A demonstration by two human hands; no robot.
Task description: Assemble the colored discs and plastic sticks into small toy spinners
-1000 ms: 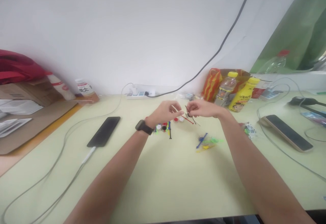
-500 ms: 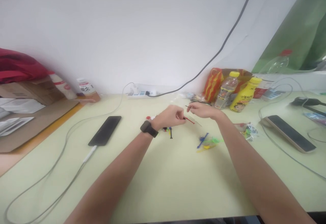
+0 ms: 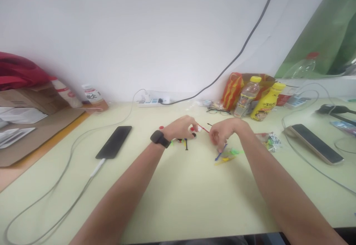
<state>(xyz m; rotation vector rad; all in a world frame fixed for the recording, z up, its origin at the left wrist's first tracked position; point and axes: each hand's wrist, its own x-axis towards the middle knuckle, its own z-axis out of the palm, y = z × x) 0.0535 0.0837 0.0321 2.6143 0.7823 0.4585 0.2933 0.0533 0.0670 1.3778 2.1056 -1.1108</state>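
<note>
My left hand [image 3: 182, 127], with a black watch [image 3: 158, 138] on its wrist, hovers over small coloured plastic pieces, fingers curled. A thin red plastic stick [image 3: 203, 128] runs from its fingertips towards my right hand [image 3: 223, 130]. The curled right hand seems to hold a thin black stick [image 3: 209, 124], whose tip sticks out on the left. My right fingertips reach down to a blue plastic stick [image 3: 217, 157] on the table. Beside it lie yellow pieces [image 3: 224, 160] and a green piece [image 3: 235, 151]. A short black stick [image 3: 186, 144] lies below my left hand.
A phone [image 3: 114, 142] on a charging cable lies to the left. Glasses [image 3: 218, 110], a clear bottle [image 3: 247, 98] and a yellow bottle [image 3: 267, 102] are at the back right. A crumpled packet [image 3: 274, 143] and another device [image 3: 317, 143] lie on the right.
My right hand has moved down and nearer, from above the table to the blue stick. My left fingers have spread apart somewhat, and the red stick has shifted slightly left.
</note>
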